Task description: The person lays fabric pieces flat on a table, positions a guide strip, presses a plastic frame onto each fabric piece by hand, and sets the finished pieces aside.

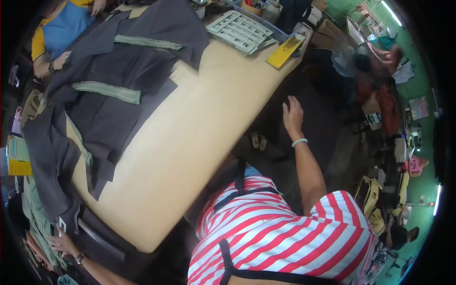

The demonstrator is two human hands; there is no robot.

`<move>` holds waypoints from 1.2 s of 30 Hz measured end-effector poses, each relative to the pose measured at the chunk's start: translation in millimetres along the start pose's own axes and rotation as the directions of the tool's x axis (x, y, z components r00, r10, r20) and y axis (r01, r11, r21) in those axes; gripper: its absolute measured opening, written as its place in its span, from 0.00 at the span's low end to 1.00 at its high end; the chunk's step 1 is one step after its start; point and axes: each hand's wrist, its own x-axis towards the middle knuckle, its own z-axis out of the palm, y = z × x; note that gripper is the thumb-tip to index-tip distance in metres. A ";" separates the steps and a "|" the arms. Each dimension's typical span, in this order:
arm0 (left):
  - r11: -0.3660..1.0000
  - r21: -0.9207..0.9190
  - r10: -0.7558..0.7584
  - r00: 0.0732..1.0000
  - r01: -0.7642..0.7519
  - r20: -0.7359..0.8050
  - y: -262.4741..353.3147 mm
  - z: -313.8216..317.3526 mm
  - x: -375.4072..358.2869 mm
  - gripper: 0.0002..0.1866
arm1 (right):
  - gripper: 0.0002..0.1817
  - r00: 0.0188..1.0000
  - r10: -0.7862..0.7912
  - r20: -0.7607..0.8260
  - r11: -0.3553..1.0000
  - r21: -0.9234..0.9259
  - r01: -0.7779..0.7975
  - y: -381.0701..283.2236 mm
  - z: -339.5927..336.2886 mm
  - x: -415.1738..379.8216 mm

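My left hand (pixel 64 243), with a watch at the wrist, reaches out at the lower left. Its fingers are spread over green cloth (pixel 40 213), next to the hanging edge of dark grey fabric (pixel 47 137). My right hand (pixel 293 116), with a beaded bracelet, hangs in the air beside the table edge, fingers stretched out and nothing in them. The dark fabric lies in loose folds over the far side of the tan table (pixel 156 175). Pale green strips (pixel 107 91) run along parts of it.
Across the table a person in blue and yellow (pixel 64 28) has a hand at the fabric. A slotted white panel (pixel 240 31), a yellow block-like item (pixel 285 51) and a basket (pixel 280 34) crowd the table's end. Slippers (pixel 259 141) lie on the floor. People work at right.
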 end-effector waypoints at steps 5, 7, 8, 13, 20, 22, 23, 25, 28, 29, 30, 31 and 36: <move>0.749 -0.608 0.214 0.965 -0.264 -0.154 19.8 -70.3 -35.3 0.40 | 0.18 0.997 -0.072 -0.028 0.997 0.032 0.073 21.9 38.1 -2.2; 0.616 -0.732 0.262 0.952 -0.291 -0.158 37.8 -122.5 -69.5 0.36 | 0.17 0.992 -0.110 -0.060 0.992 0.052 0.113 34.7 46.9 -2.1; 0.601 -0.748 0.291 0.949 -0.282 -0.125 52.5 -157.7 -94.3 0.34 | 0.17 0.993 -0.089 -0.079 0.993 0.069 0.095 36.7 49.3 -2.3; 0.378 -0.899 0.402 0.914 -0.222 -0.056 105.5 -233.7 -183.3 0.30 | 0.17 0.999 0.044 -0.008 0.998 0.039 -0.044 20.6 33.8 9.3; 0.268 -0.958 0.435 0.900 -0.103 0.025 143.0 -280.1 -269.5 0.28 | 0.11 0.986 -0.100 -0.134 0.991 0.075 0.111 16.6 37.4 3.6; 0.237 -0.969 0.424 0.905 -0.068 0.040 150.1 -286.8 -288.8 0.28 | 0.10 0.986 -0.107 -0.126 0.994 0.022 0.111 22.5 41.7 4.2; 0.222 -0.974 0.418 0.907 -0.047 0.051 153.7 -289.2 -298.4 0.28 | 0.09 0.985 -0.080 -0.155 0.995 0.041 0.088 26.7 44.1 3.6; 0.166 -0.984 0.393 0.911 0.063 0.125 160.5 -289.5 -311.3 0.26 | 0.09 0.977 -0.029 -0.212 0.995 0.087 0.048 31.0 47.6 5.8; 0.128 -0.985 0.408 0.898 0.119 0.162 160.7 -288.7 -315.8 0.25 | 0.10 0.951 0.300 -0.074 0.811 0.544 -0.214 36.2 26.5 22.3; 0.119 -0.985 0.420 0.893 0.121 0.160 160.4 -289.2 -314.6 0.25 | 0.12 0.936 0.333 -0.117 0.806 0.550 -0.218 40.6 16.2 30.7; 0.110 -0.986 0.435 0.886 0.122 0.158 160.9 -290.9 -313.7 0.24 | 0.13 0.899 0.418 -0.131 0.751 0.607 -0.261 45.9 6.1 40.3; 0.043 -0.983 0.477 0.861 0.178 0.177 163.6 -293.7 -314.1 0.24 | 0.13 0.852 0.520 -0.063 0.621 0.712 -0.327 41.3 -14.6 50.5; -0.180 -0.813 0.819 0.542 0.554 0.188 200.9 -326.4 -332.7 0.29 | 0.18 0.918 0.284 0.276 -0.213 0.952 -0.221 -84.7 -142.6 84.4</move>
